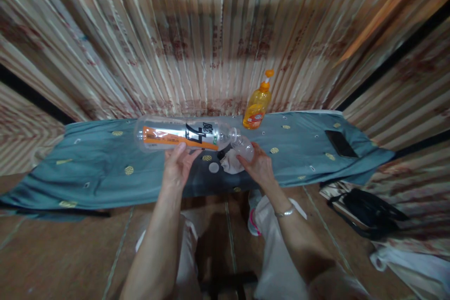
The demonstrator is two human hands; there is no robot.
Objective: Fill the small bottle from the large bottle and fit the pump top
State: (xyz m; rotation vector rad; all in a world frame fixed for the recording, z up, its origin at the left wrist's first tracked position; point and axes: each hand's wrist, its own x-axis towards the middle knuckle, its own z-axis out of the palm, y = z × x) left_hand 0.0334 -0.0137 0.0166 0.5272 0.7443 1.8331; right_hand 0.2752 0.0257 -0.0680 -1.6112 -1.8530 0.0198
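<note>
My left hand is closed under a large clear plastic bottle with a silver and orange label, which lies level with its neck toward the right. My right hand grips a small clear plastic bottle. Its narrow end meets the mouth of the large one; whether the two are joined or only touching I cannot tell. Below them, a crumpled whitish cloth-like thing rests on the table beside a small dark object. To its left is a flat, pale round disc, perhaps a cap.
A pump bottle of orange liquid stands at the back of the table, whose blue-green cloth has yellow pineapples. On the right lies a dark phone-like slab. A black bag sits at lower right. Striped curtains hang close behind.
</note>
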